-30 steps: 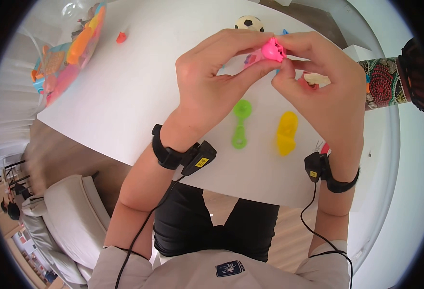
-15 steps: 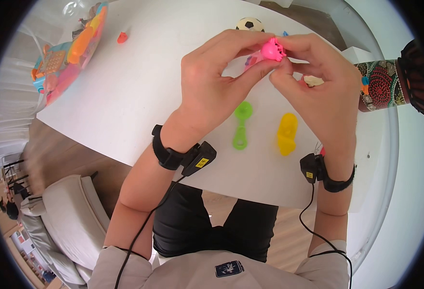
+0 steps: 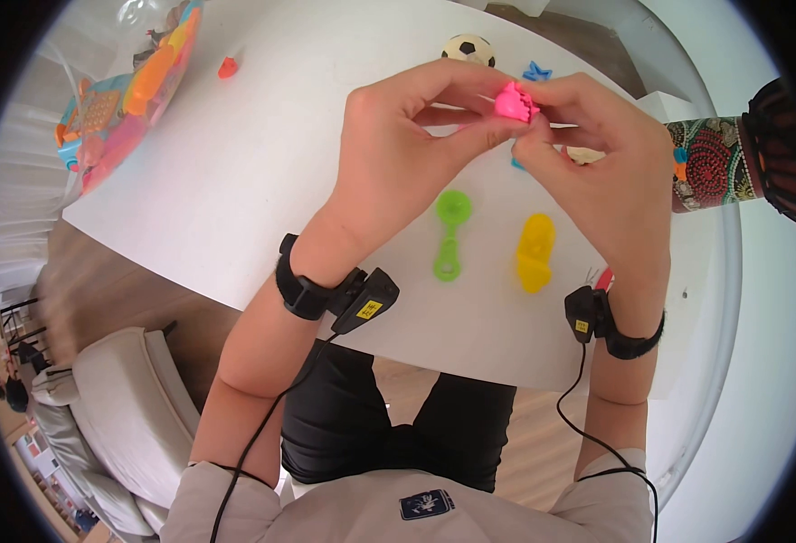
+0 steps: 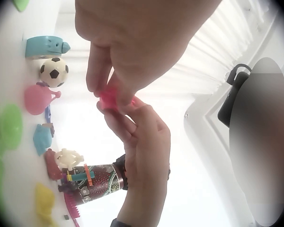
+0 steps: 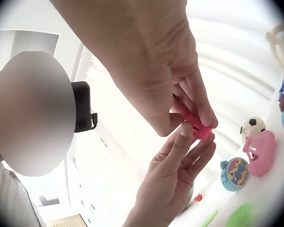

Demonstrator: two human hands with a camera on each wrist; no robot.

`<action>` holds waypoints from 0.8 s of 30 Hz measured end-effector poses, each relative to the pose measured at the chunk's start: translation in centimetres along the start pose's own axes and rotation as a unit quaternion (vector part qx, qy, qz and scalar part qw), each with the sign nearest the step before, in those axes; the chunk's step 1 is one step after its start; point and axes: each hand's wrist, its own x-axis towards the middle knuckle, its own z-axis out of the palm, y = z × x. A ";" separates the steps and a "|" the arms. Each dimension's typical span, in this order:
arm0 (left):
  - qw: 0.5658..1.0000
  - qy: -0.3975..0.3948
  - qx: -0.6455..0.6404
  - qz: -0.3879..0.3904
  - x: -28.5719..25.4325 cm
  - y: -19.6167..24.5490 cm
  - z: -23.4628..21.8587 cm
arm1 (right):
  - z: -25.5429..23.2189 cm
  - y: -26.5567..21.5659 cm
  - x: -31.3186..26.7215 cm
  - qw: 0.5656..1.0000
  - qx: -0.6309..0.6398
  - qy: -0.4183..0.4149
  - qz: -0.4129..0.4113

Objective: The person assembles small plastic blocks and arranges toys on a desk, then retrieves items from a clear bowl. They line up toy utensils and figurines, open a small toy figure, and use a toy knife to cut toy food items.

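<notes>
In front of the chest, above the white table (image 3: 326, 226), both hands meet at a small bright-pink plastic piece (image 3: 512, 104) with a jagged, toothed edge. My left hand (image 3: 389, 136) pinches its left side between thumb and fingers. From the right, my right hand (image 3: 606, 158) grips the toothed side with thumb and fingertips. Fingers cover much of the pink piece (image 5: 202, 131) in the right wrist view. Below the hands lie a green spoon-like toy (image 3: 450, 235) and a yellow scoop-shaped toy (image 3: 535, 253).
Near the far edge sit a soccer ball (image 3: 469, 49) and a blue star (image 3: 536, 71). A pink pot-like toy (image 4: 37, 99) and a teal round toy (image 4: 43, 47) stand beyond. At left are a small red piece (image 3: 227, 67) and a clear toy bag (image 3: 136, 118); a patterned drum (image 3: 715, 163) is right.
The pink piece has turned a little in the fingers, showing more of its toothed edge. Both hands have dropped slightly toward me, and the blue star has come into fuller view.
</notes>
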 end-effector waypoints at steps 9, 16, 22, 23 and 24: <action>0.999 0.002 0.033 0.015 -0.1 0.5 -0.1 | -0.4 -0.5 0.0 0.995 0.045 -0.021 0.082; 1.000 0.002 0.016 0.021 -0.1 0.2 0.2 | -0.7 -0.4 0.3 0.995 0.049 -0.025 0.086; 0.999 0.015 -0.039 0.023 -0.1 -0.2 0.4 | -0.6 -1.1 -0.1 0.997 0.032 -0.012 0.067; 0.999 0.015 -0.039 0.024 -0.1 -0.1 0.5 | -0.7 -1.0 -0.1 0.997 0.032 -0.011 0.067; 0.999 0.014 -0.049 0.007 -0.1 0.0 0.5 | -0.6 -0.8 -0.1 0.997 0.033 -0.011 0.065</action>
